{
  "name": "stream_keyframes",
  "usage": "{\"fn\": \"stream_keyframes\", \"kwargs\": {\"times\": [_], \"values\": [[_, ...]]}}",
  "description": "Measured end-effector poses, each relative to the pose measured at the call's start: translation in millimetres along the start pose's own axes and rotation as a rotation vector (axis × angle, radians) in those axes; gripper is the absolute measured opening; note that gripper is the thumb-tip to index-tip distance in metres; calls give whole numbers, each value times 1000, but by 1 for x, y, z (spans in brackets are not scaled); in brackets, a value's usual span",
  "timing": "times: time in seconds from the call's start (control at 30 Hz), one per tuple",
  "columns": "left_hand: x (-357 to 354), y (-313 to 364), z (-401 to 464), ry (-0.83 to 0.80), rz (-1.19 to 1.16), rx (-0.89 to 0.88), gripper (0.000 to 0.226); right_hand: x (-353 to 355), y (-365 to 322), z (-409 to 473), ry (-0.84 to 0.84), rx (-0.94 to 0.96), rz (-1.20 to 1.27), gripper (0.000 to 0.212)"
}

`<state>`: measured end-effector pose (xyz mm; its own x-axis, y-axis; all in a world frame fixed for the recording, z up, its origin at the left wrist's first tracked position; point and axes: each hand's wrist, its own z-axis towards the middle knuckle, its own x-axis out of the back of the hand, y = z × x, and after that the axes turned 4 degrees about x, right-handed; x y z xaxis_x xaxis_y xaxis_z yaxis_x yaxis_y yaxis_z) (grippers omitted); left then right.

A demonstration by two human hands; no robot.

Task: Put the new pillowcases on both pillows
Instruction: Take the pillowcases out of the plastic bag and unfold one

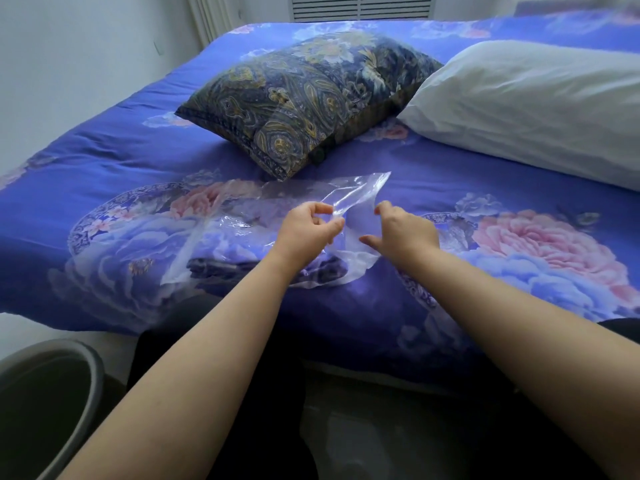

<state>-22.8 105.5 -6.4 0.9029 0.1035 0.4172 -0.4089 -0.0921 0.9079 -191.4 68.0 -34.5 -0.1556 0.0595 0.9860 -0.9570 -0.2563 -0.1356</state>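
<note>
Both hands on the clear plastic bag (263,216) lying on the blue floral bedspread (485,188). Left hand (308,230) pinches the bag's open edge; right hand (405,233) grips the same edge just beside it, fingers curled. Folded dark fabric (221,265) shows inside the bag. Beyond the bag: paisley-covered pillow (304,98), with the bare white pillow (533,105) touching its right side.

No readable text

No words, labels, brand marks, numbers or signs can be read anywhere in the view; the bedspread (121,161), the dark pillow (304,98) and the clear plastic bag (242,237) carry only flower and paisley patterns or plain surfaces.
</note>
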Motion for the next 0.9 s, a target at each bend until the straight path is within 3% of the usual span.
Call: {"fn": "stream_keyframes", "kwargs": {"times": [0.1, 0.2, 0.3, 0.43, 0.53, 0.6, 0.63, 0.73, 0.8, 0.9], "values": [[5, -3, 2, 89, 52, -76, 15, -4, 4, 2, -28, -38, 14, 31], [12, 5, 0, 296, -133, -186, 25, -4, 14, -2, -102, -271, 430, 13], [22, 14, -1, 495, -407, -210, 23, 4, 24, -1, -231, -636, 1048, 18], [25, 16, -2, 506, -443, -258, 25, 2, 36, 2, -307, -812, 1295, 24], [22, 15, -3, 257, -293, -344, 19, 2, 25, 6, -109, -854, 1573, 25], [22, 11, 1, 69, -130, -294, 25, 9, 12, 7, 117, -749, 1631, 12], [24, 7, 5, 54, -37, -263, 30, 12, 5, 8, 143, -677, 1619, 16], [41, -10, 23, 204, 327, -156, 36, 17, -10, -1, -126, -515, 1440, 21], [60, -26, 40, 291, 600, 23, 34, 15, -15, -9, -316, -480, 1317, 18], [90, -57, 67, 240, 778, 352, 45, 6, -16, -14, -435, -502, 1357, 31]]}}
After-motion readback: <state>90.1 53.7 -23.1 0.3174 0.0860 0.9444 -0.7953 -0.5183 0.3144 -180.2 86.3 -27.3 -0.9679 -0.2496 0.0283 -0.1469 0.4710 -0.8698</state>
